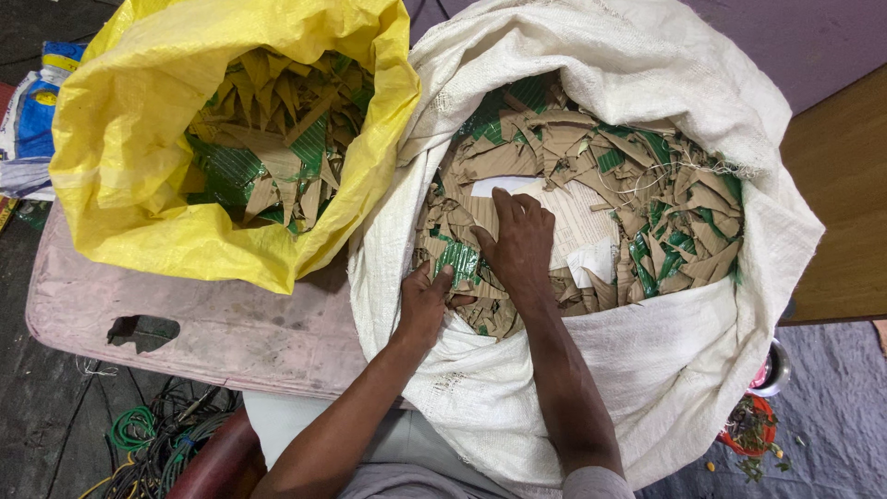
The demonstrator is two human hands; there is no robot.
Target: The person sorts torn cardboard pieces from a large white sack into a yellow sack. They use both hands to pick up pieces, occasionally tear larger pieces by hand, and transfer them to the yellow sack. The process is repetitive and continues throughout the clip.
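Head view, left to right. At the far left edge lay a blue and white bag (32, 115), partly cut off. Below it, on the dark floor, sat a tangle of cables (152, 439), some green. A worn pinkish board (231, 328) with a ragged hole in it ran under the sacks. On it stood a yellow sack (185, 236), mouth open, filled with brown and green cardboard offcuts (277, 148).

Just beside it, touching along the rim, stood a white woven sack (665, 370), also open and packed with the same kind of cardboard scraps (647, 199), brown with green striped faces, plus some pale paper sheets (582, 222) near the middle.

Your left hand (423, 305) was at the near left rim of the white sack, fingers curled closed on a green-faced scrap (459, 261), thumb up against it. Your right hand (519, 242) lay just beside it, deeper in the sack, fingers spread and pressed flat on the scraps and the edge of the paper; not gripping anything that you could see.

At the far right, wooden flooring (836, 203), and lower down a red container (753, 430) with plant bits, by a metal bowl (776, 365).
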